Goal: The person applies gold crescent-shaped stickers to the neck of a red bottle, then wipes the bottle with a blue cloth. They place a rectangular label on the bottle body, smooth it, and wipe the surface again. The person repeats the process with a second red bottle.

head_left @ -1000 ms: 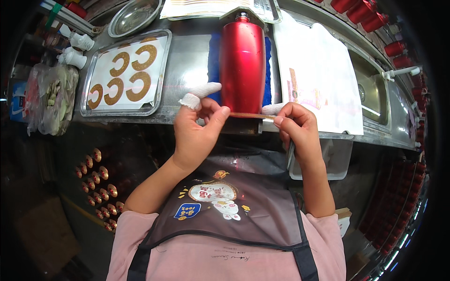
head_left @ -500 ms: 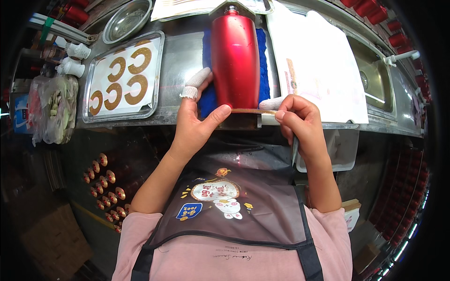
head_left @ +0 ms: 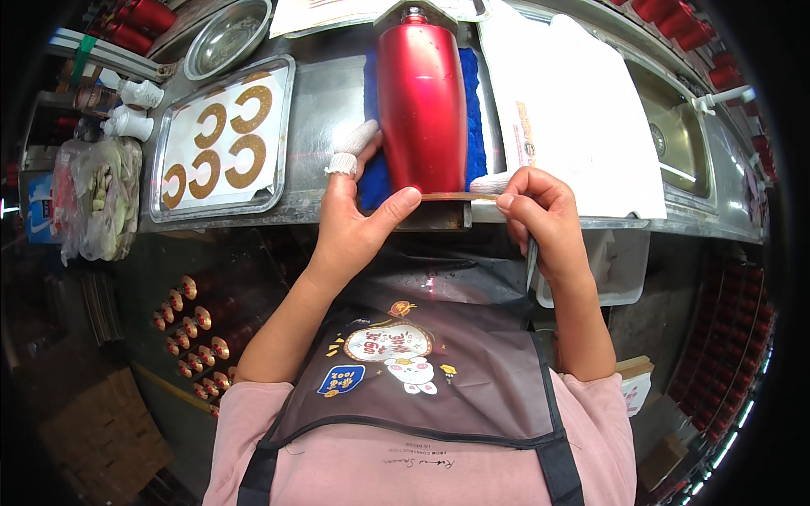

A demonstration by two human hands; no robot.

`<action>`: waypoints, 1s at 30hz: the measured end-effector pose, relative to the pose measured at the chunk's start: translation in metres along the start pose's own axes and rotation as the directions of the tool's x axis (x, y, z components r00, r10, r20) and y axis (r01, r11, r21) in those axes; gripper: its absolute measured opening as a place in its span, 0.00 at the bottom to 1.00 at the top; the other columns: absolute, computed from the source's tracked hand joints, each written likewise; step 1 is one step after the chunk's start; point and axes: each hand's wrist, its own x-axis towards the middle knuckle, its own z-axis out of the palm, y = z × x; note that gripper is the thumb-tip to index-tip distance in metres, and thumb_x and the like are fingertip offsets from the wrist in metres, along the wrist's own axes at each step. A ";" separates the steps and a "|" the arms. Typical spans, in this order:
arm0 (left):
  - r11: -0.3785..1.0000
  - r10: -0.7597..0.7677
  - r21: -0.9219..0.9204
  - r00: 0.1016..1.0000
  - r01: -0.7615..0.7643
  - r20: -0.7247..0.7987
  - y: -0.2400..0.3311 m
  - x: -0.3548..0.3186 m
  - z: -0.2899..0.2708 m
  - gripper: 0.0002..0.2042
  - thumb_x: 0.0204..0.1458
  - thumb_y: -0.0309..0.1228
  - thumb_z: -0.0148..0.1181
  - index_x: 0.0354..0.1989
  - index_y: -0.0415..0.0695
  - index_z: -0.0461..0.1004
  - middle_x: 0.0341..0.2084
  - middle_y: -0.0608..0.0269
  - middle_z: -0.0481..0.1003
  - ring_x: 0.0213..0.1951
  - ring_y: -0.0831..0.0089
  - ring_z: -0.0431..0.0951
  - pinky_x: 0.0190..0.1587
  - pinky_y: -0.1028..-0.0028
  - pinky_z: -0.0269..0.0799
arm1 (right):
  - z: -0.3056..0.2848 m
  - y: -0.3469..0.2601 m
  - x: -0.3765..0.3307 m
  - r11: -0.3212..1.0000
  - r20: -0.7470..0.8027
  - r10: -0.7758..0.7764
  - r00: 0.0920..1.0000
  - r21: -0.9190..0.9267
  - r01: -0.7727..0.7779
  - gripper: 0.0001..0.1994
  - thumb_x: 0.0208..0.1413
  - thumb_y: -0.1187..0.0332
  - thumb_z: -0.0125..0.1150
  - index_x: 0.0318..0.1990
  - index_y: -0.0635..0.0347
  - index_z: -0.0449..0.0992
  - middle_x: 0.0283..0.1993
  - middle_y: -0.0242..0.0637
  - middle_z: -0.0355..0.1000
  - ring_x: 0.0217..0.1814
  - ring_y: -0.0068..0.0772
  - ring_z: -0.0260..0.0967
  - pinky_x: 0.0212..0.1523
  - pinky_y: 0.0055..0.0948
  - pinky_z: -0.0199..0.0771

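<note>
A glossy red bottle (head_left: pixel 422 110) lies on a blue cloth (head_left: pixel 476 118), its neck pointing away and its base toward me. My left hand (head_left: pixel 359 207) holds the bottle's near left side, the thumb pressed at the base edge and white fabric covers on some fingers. From that thumb a thin gold-brown strip (head_left: pixel 460 196) stretches across the base to the right. Its right end is pinched between thumb and forefinger of my right hand (head_left: pixel 547 221). A white cover shows on a right finger too. Below that palm pokes a slim grey tool (head_left: pixel 531 261), partly hidden.
To the left, a metal tray (head_left: pixel 285 143) holds a white sheet with several gold C-shaped pieces; a steel bowl (head_left: pixel 226 40) stands behind it. White sheets (head_left: pixel 582 126) lie to the right, before a sink (head_left: pixel 675 135). Several red bottles with gold ends (head_left: pixel 196 337) are below the counter.
Both hands hold nearly the same pose. The strip looks slightly more level and closer against the bottle's base; the view has shifted a little.
</note>
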 end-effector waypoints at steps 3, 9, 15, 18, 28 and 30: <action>0.998 0.013 -0.068 1.000 -0.012 0.020 0.002 0.000 -0.001 0.40 0.55 0.31 0.69 0.72 0.32 0.52 0.67 0.40 0.62 0.70 0.58 0.61 0.72 0.62 0.53 | 0.001 -0.001 -0.001 1.000 0.008 -0.001 1.000 0.005 0.001 0.07 0.57 0.72 0.61 0.28 0.59 0.71 0.17 0.23 0.64 0.14 0.12 0.55 0.15 0.16 0.53; 0.984 -0.052 -0.172 0.999 0.052 0.003 0.005 -0.002 -0.003 0.37 0.57 0.28 0.66 0.72 0.33 0.53 0.67 0.44 0.63 0.69 0.60 0.62 0.71 0.63 0.54 | -0.002 -0.006 -0.005 0.999 0.031 0.028 0.999 0.038 -0.029 0.07 0.56 0.71 0.64 0.27 0.58 0.75 0.23 0.21 0.68 0.23 0.11 0.59 0.24 0.16 0.55; 0.999 0.046 0.017 0.999 -0.046 0.000 0.000 0.001 0.003 0.38 0.55 0.33 0.70 0.70 0.33 0.56 0.66 0.44 0.65 0.69 0.59 0.63 0.72 0.62 0.54 | -0.003 -0.008 -0.006 0.999 0.019 0.019 1.000 0.043 -0.020 0.07 0.56 0.70 0.64 0.27 0.58 0.74 0.23 0.21 0.68 0.24 0.11 0.59 0.25 0.16 0.56; 0.999 0.044 0.029 0.999 -0.043 -0.012 0.000 0.000 0.003 0.39 0.55 0.34 0.70 0.70 0.33 0.56 0.66 0.44 0.65 0.69 0.58 0.63 0.72 0.62 0.54 | -0.003 -0.006 -0.005 0.999 0.010 0.011 1.000 0.045 -0.012 0.07 0.56 0.70 0.64 0.27 0.58 0.75 0.23 0.21 0.68 0.24 0.11 0.59 0.25 0.16 0.57; 0.998 0.066 -0.021 0.998 -0.067 -0.007 -0.002 -0.002 0.002 0.38 0.56 0.33 0.68 0.70 0.32 0.56 0.65 0.43 0.66 0.69 0.59 0.64 0.71 0.62 0.54 | -0.003 -0.004 -0.004 0.999 0.012 0.021 1.000 0.023 -0.022 0.07 0.56 0.70 0.64 0.28 0.59 0.75 0.24 0.21 0.68 0.25 0.11 0.60 0.26 0.16 0.57; 0.999 0.039 -0.019 0.996 -0.040 -0.086 0.002 -0.008 -0.001 0.35 0.55 0.32 0.68 0.69 0.31 0.59 0.65 0.43 0.66 0.69 0.57 0.63 0.71 0.61 0.56 | -0.002 -0.004 -0.003 1.000 0.009 -0.002 1.000 0.026 0.002 0.07 0.56 0.71 0.64 0.28 0.59 0.74 0.22 0.22 0.67 0.22 0.11 0.59 0.23 0.16 0.56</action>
